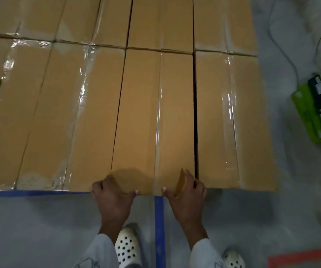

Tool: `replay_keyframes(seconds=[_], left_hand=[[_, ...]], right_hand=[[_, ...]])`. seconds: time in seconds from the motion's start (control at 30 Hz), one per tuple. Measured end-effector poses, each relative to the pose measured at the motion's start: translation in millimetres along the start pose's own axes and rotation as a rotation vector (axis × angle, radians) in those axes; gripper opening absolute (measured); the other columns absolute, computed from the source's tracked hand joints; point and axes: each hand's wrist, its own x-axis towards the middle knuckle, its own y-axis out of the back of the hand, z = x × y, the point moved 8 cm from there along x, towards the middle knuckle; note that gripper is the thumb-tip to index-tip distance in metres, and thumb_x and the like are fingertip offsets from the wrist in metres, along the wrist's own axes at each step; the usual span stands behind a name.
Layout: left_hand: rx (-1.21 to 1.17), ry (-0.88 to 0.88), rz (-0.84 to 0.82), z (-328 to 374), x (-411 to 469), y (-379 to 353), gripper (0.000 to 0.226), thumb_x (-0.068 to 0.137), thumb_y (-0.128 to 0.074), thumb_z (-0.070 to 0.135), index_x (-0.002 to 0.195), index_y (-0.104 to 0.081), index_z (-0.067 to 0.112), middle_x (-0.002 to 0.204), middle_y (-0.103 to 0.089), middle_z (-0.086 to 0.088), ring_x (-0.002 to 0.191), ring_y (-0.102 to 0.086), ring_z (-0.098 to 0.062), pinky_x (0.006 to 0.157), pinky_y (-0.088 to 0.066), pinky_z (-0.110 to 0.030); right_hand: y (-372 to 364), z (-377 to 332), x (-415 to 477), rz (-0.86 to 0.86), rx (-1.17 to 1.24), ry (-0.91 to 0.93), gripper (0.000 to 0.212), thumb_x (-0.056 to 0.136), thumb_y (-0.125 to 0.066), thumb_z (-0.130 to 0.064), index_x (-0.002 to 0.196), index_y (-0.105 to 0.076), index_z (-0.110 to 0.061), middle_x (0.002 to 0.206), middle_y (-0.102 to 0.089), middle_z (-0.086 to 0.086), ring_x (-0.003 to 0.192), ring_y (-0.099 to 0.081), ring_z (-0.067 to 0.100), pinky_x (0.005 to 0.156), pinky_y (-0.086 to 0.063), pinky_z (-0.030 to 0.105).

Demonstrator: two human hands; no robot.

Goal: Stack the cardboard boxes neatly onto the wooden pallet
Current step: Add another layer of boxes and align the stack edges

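Note:
Several long brown cardboard boxes, sealed with clear tape, lie side by side in two rows and fill the upper part of the view. No wooden pallet shows under them. Both my hands hold the near end of the middle box point(152, 117). My left hand point(113, 194) grips its near left corner, thumb along the near edge. My right hand point(186, 192) grips its near right corner, fingers reaching into the dark gap beside the rightmost box point(231, 120). On its left, another box point(74, 117) touches it.
Blue tape lines point(159, 229) run across the grey floor along the boxes' near edge and toward my feet in white clogs point(126, 246). A green crate point(318, 107) sits at the right. A thin cable point(283, 51) trails on the floor. Red tape point(302, 258) marks the lower right corner.

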Motion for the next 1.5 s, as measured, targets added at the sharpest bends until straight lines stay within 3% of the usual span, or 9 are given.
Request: replay_keyframes(seconds=[0.17,0.3,0.5,0.7,0.83,0.9,0.97,1.1,1.5], left_hand=[[-0.021,-0.058,-0.05,-7.6,3.1,-0.1,0.1,0.047,-0.105,0.019,0.134,-0.06,-0.005,0.123,-0.051,-0.029,0.116,-0.048,-0.048,0.1,-0.043,-0.055],[0.006,-0.063,-0.093,-6.8,1.6,0.4,0.107,0.045,-0.105,0.018,0.138,-0.058,-0.003,0.125,-0.049,-0.028,0.119,-0.045,-0.045,0.1,-0.041,-0.052],[0.05,-0.065,-0.106,-5.9,-0.4,-0.1,0.105,0.044,-0.104,0.013,0.136,-0.057,-0.006,0.121,-0.05,-0.029,0.115,-0.047,-0.048,0.098,-0.043,-0.056],[0.038,-0.076,-0.081,-5.3,-3.0,1.2,0.097,0.046,-0.103,0.008,0.132,-0.06,-0.007,0.118,-0.052,-0.029,0.111,-0.051,-0.049,0.096,-0.046,-0.054],[0.037,-0.093,-0.052,0.0,-8.3,1.2,0.095,0.05,-0.101,0.005,0.134,-0.059,-0.006,0.119,-0.051,-0.03,0.111,-0.049,-0.048,0.094,-0.045,-0.053],[0.047,-0.117,-0.053,-0.7,-9.0,0.8,0.092,0.052,-0.101,0.006,0.134,-0.059,-0.005,0.118,-0.052,-0.028,0.109,-0.049,-0.046,0.092,-0.046,-0.052],[0.06,-0.14,-0.055,-0.7,-7.1,1.3,0.089,0.055,-0.101,0.008,0.133,-0.06,-0.003,0.116,-0.052,-0.027,0.109,-0.049,-0.045,0.09,-0.046,-0.052],[0.066,-0.187,-0.051,5.2,-2.7,2.6,0.082,0.055,-0.101,0.009,0.127,-0.063,-0.003,0.112,-0.052,-0.023,0.107,-0.05,-0.045,0.085,-0.047,-0.051],[0.022,-0.309,-0.015,12.6,5.3,2.1,0.083,0.047,-0.103,0.006,0.12,-0.065,-0.006,0.109,-0.055,-0.022,0.098,-0.052,-0.041,0.081,-0.038,-0.041]], right_hand=[[1.6,-3.4,-10.1,0.037,0.063,-0.019,0.091,0.08,-0.087,-0.041,0.156,-0.038,-0.037,0.139,-0.025,0.007,0.114,-0.034,0.017,0.094,-0.04,0.024],[0.6,0.1,-10.5,-0.019,0.042,0.02,0.101,0.074,-0.092,-0.041,0.158,-0.036,-0.038,0.134,-0.019,0.0,0.109,-0.027,0.008,0.098,-0.033,0.017],[-0.9,4.2,-11.7,-0.038,-0.012,0.106,0.103,0.07,-0.095,-0.037,0.157,-0.039,-0.038,0.153,-0.011,0.001,0.143,-0.023,0.022,0.118,-0.035,0.034],[1.5,1.7,-11.0,-0.001,-0.052,0.112,0.096,0.074,-0.092,-0.036,0.156,-0.041,-0.038,0.152,-0.015,0.0,0.142,-0.024,0.025,0.114,-0.041,0.039],[6.6,-11.9,-9.4,0.113,-0.307,0.249,0.095,0.062,-0.096,-0.049,0.146,-0.053,-0.041,0.147,-0.041,0.004,0.126,-0.035,0.028,0.095,-0.049,0.047],[3.3,-12.6,-6.5,0.102,-0.384,0.239,0.098,0.061,-0.094,-0.054,0.147,-0.047,-0.047,0.148,-0.043,0.003,0.126,-0.035,0.03,0.095,-0.045,0.053],[1.1,-9.6,-4.4,0.088,-0.389,0.24,0.094,0.069,-0.084,-0.065,0.15,-0.04,-0.05,0.153,-0.038,0.001,0.133,-0.033,0.032,0.099,-0.04,0.062],[2.2,-8.1,-1.8,0.103,-0.409,0.332,0.078,0.083,-0.039,-0.083,0.152,-0.041,-0.047,0.156,-0.039,0.001,0.138,-0.035,0.032,0.103,-0.033,0.069],[-0.6,-9.5,9.8,0.116,-0.443,0.391,0.08,0.089,-0.029,-0.083,0.156,-0.037,-0.04,0.159,-0.038,0.007,0.141,-0.039,0.038,0.107,-0.036,0.072]])
